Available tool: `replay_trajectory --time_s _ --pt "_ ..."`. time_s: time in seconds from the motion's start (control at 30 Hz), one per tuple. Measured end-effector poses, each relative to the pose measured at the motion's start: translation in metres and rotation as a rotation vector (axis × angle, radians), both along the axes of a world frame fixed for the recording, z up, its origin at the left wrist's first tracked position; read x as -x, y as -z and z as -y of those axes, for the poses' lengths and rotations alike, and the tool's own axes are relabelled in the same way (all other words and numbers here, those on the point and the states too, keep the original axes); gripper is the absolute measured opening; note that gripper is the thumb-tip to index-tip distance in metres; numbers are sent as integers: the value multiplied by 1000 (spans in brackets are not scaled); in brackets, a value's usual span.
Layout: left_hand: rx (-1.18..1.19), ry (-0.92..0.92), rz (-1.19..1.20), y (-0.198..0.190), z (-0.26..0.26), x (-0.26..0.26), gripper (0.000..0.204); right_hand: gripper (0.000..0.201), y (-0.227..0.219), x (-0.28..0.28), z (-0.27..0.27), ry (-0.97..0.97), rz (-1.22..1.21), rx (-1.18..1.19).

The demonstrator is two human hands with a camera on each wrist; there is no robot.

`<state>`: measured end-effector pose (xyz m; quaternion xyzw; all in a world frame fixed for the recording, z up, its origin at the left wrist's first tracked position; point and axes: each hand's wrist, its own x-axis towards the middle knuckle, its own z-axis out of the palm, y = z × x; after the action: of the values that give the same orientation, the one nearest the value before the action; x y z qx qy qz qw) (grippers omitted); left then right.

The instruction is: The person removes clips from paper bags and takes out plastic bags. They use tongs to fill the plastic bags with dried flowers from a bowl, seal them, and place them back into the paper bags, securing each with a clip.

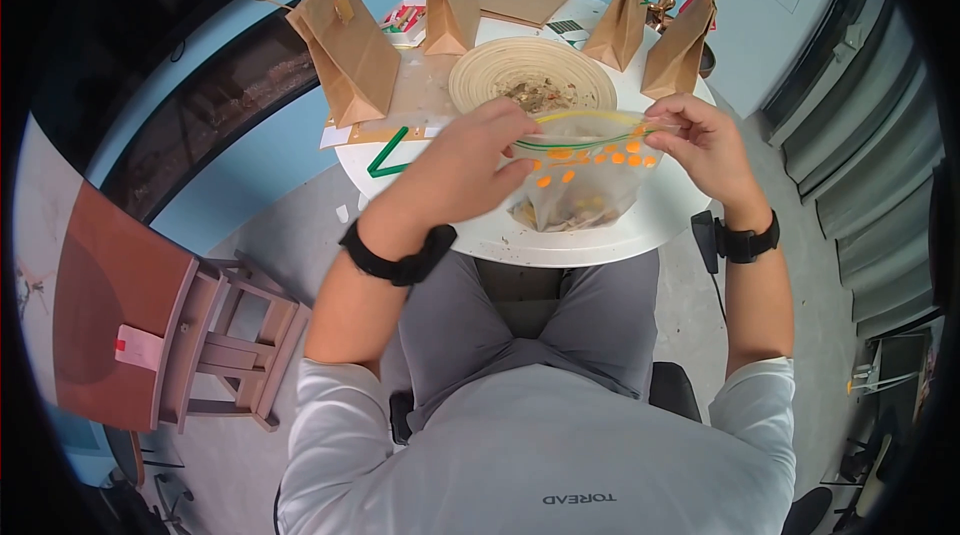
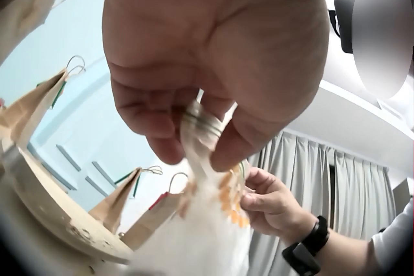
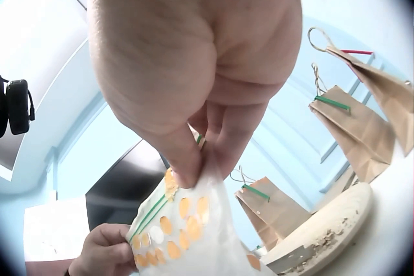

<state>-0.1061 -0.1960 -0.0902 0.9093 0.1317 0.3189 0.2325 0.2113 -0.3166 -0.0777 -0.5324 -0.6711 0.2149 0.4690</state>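
A frosted zip-lock bag (image 1: 590,185) with orange spots and a green and yellow zip strip is held up over the near edge of the white table (image 1: 470,240). Its mouth gapes in the head view, and yellowish-brown bits lie in its bottom. My left hand (image 1: 465,160) pinches the left end of the mouth between thumb and fingers, also seen close in the left wrist view. At the opposite end, my right hand (image 1: 705,140) grips the rim between thumb and fingers. Just behind the bag sits a round wooden tray (image 1: 468,85) with dry crumbs scattered in it.
Brown paper bags stand around the tray: a large one (image 1: 350,60) at left, another (image 1: 452,10) behind, and two (image 1: 622,20) at right. A flat brown paper piece (image 1: 525,3) lies at the back. A green strip (image 1: 385,160) hangs at the left edge. A wooden stool (image 1: 235,345) stands lower left.
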Motion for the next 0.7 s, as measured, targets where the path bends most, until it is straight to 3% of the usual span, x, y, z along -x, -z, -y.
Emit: replay_trajectory --time_s 0.13,0.23,0.33,0.47,0.7 --pt "-204 -13 -5 -20 -7 7 15 29 -9 -11 6 -87 57 83" --pt "-162 -101 167 -22 7 -1 10 28 -7 -11 4 -102 4 32" --pt "-99 -161 257 -5 11 -5 18 27 9 -10 0 -27 -194 22" --pt "181 -267 387 18 15 -11 29 31 25 -10 6 20 -346 64" --pt "252 -318 378 23 22 -12 28 26 31 9 17 70 -381 19"
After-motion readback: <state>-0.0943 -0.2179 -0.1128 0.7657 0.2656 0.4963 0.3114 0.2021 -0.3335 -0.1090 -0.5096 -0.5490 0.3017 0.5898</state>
